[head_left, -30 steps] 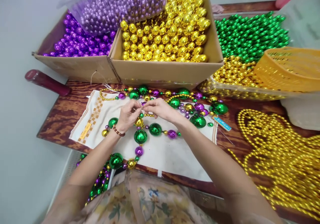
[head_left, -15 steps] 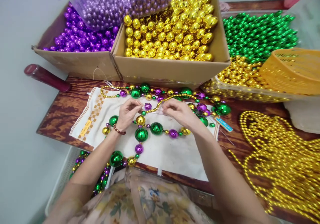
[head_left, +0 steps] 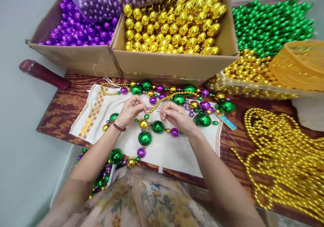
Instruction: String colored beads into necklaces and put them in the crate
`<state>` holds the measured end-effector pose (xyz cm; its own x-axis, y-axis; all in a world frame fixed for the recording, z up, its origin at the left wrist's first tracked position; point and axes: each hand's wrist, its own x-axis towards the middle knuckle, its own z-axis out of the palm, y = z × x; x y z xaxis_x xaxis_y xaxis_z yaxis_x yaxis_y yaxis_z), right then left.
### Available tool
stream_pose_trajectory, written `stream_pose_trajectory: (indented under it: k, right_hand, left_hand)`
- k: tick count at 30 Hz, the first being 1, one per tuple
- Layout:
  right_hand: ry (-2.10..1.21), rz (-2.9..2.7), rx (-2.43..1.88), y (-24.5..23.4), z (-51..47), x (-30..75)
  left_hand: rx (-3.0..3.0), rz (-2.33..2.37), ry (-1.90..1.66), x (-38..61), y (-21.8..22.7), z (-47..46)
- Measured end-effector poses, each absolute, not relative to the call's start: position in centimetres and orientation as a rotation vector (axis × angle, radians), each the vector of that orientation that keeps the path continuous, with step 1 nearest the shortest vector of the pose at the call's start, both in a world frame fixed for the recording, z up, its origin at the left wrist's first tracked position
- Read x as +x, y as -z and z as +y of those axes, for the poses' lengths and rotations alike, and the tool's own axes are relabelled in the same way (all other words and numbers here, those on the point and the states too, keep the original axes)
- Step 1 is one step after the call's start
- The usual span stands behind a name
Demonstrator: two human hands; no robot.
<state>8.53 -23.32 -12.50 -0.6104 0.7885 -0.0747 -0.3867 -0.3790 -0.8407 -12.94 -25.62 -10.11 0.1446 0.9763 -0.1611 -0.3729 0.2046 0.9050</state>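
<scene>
hands, two, bare: the left hand (head_left: pixel 130 111) is held with fingers bent, thumb and forefinger drawn close; the right hand (head_left: pixel 175 116) is turned inward, fingers folded, tips gathered. the two are held apart, forearms angled together from below. whether anything fine is pinched in either cannot be told.

bracelet of round brown beads (head_left: pixel 118 127), one: worn on the left wrist.

strand of glossy green, gold and purple round beads (head_left: pixel 144 138), mixed sizes: laid below and between the hands, its upper end near the left fingertips. on this near part, four large green balls and two mid-sized purple ones are counted. more such beads are spread beyond the hands.

chain of small gold beads (head_left: pixel 157 104): arched between the hands toward the far beads.

white cloth towel with tan checked band (head_left: pixel 164 156), one: spread beneath, on a dark red-brown wooden table (head_left: pixel 57 114).

brown cardboard boxes (head_left: pixel 174 65), two: one filled with purple beads (head_left: pixel 81 31), one with gold beads (head_left: pixel 173 27).

yellow-orange perforated plastic basket (head_left: pixel 283 66), one: set at right, beside loose green beads (head_left: pixel 270 24).

heap of small gold bead chains (head_left: pixel 286 162): piled on the table's right side.
</scene>
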Motion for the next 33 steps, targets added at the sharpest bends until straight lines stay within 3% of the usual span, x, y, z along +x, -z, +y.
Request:
stream_pose_trajectory:
  k: [7, 12, 19, 28, 33]
  right_hand:
    - [-2.021, -1.349, -0.7, 10.0, -21.6, 9.3]
    - [-1.859, -1.325, -0.824, 6.9, -19.6, 6.5]
    - [-1.744, -1.542, -0.971, 7.5, -17.3, 0.8]
    - [-1.385, -2.448, -0.805, 6.9, -17.7, 4.7]
    - [-0.982, -2.472, -0.804, 6.9, -18.9, 5.3]
  left_hand:
    - [0.906, 0.97, -0.875, -13.8, 10.1, -25.3]
    - [0.805, 0.939, -0.858, -13.5, 9.9, -25.4]
    - [0.825, 0.957, -0.926, -13.2, 10.2, -25.7]
    - [0.813, 0.937, -1.097, -13.6, 10.6, -26.1]
    - [0.858, 0.98, -1.088, -13.9, 10.2, -25.9]
